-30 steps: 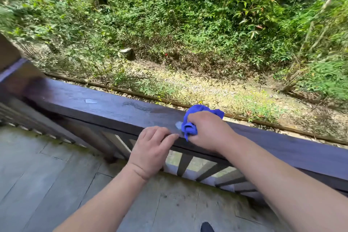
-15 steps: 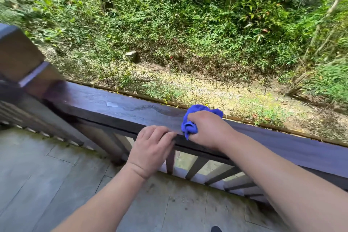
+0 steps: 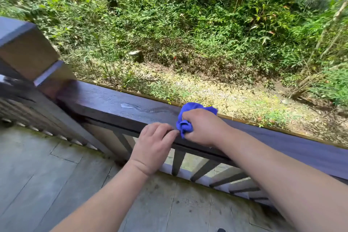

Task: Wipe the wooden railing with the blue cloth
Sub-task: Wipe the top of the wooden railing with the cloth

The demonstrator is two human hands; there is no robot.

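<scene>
The dark wooden railing [image 3: 116, 103] runs from the post at the left down to the right edge. My right hand [image 3: 204, 128] presses a bunched blue cloth [image 3: 185, 125] onto the top of the rail near its middle; cloth shows above and left of my fist. My left hand [image 3: 154, 143] rests with curled fingers on the rail's near edge, just left of the cloth, with nothing in it. A small pale patch [image 3: 126, 106] and a wet streak lie on the rail to the left of the cloth.
A thick wooden post [image 3: 26, 51] stands at the rail's left end. Dark balusters [image 3: 178, 162] run below the rail. Grey stone paving [image 3: 47, 175] lies under me. Beyond the rail the ground drops to leaf litter and dense green bushes [image 3: 188, 24].
The view has swung left, bringing the post further into sight. My right hand with the cloth has slid a little leftward along the rail; my left hand keeps its place beside it.
</scene>
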